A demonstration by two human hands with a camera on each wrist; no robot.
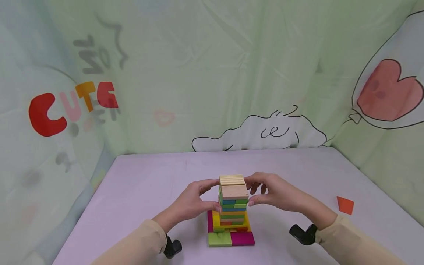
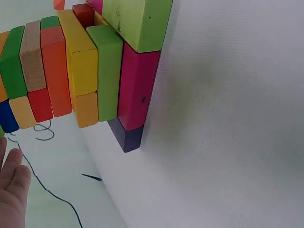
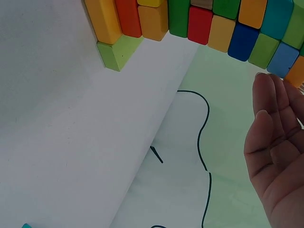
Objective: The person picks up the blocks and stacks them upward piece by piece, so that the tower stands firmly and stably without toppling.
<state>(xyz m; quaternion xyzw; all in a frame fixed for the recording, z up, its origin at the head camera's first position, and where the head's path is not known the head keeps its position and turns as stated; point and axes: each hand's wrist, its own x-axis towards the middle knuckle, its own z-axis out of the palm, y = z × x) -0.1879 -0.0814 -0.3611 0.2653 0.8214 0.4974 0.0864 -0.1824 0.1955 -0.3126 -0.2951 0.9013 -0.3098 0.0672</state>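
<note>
A tower of coloured wooden blocks (image 1: 234, 217) stands upright in the middle of the table, plain wood pieces (image 1: 234, 192) on its top. Its wider base includes a lime block (image 1: 219, 240) and a magenta block (image 1: 243, 238). My left hand (image 1: 192, 200) is at the tower's left side, thumb lower and fingers near the top; in the left wrist view its fingers (image 2: 18, 173) look fairly straight. On the opposite side, my right hand (image 1: 269, 191) has its fingertips right at the upper blocks. The right wrist view shows those fingers (image 3: 270, 97) extended beside the coloured rows.
An orange flat piece (image 1: 345, 205) lies on the table (image 1: 149, 176) at the right. Something teal (image 3: 26, 225) peeks in at the right wrist view's lower corner. A printed green curtain (image 1: 172, 92) encloses the table's back and sides.
</note>
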